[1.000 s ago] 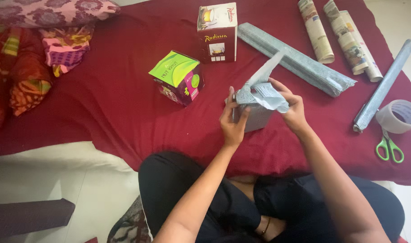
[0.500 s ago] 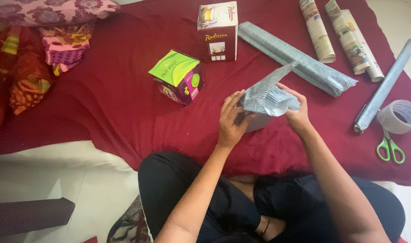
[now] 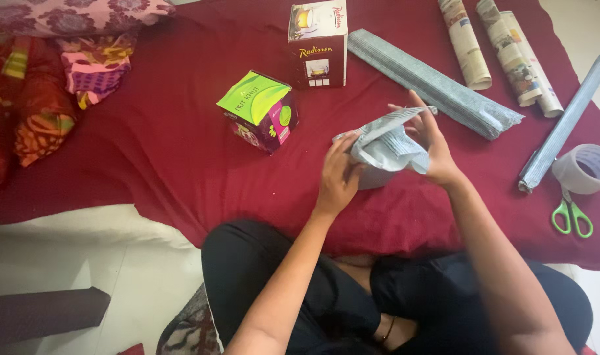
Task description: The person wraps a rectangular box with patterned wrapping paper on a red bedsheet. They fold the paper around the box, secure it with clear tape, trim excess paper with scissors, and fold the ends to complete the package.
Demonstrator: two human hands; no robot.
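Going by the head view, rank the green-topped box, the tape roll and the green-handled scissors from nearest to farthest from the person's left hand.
1. The green-topped box, on the red cloth up and to the left of the left hand.
2. and 3. The tape roll and the green-handled scissors, both far off at the right edge, the scissors just below the roll: too close to call.

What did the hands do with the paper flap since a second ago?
The loose flap of grey wrapping paper, which stuck up a second ago, is now folded down flat over the small box. The right hand has opened and presses the flap from the far side; the left hand slid up to pinch the paper's near edge. The green box, the tape roll and the scissors stayed put.
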